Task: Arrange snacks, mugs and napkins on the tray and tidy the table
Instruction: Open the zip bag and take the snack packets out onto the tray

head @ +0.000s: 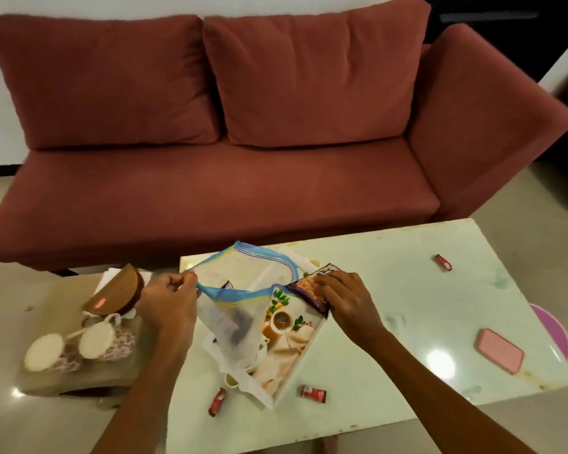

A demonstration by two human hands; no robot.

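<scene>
My left hand (168, 299) pinches the blue zip rim of a clear plastic zip bag (240, 283) and holds its mouth open above the printed tray (292, 352). At the bag's right rim, my right hand (345, 299) grips a purple snack packet (310, 290). Another dark packet shows inside the bag. White napkins (217, 352) lie under the bag on the tray's left side. Two patterned mugs (89, 342) stand on a low wooden stool to the left. Three small red candy wrappers (313, 394) (217, 401) (443, 262) lie loose on the table.
The pale table (391, 290) also carries a pink flat case (499, 350) near its right edge, with a purple round thing (551, 329) beyond that edge. A brown half-round holder (118, 291) sits on the stool (46, 371). A red sofa (243, 142) stands behind.
</scene>
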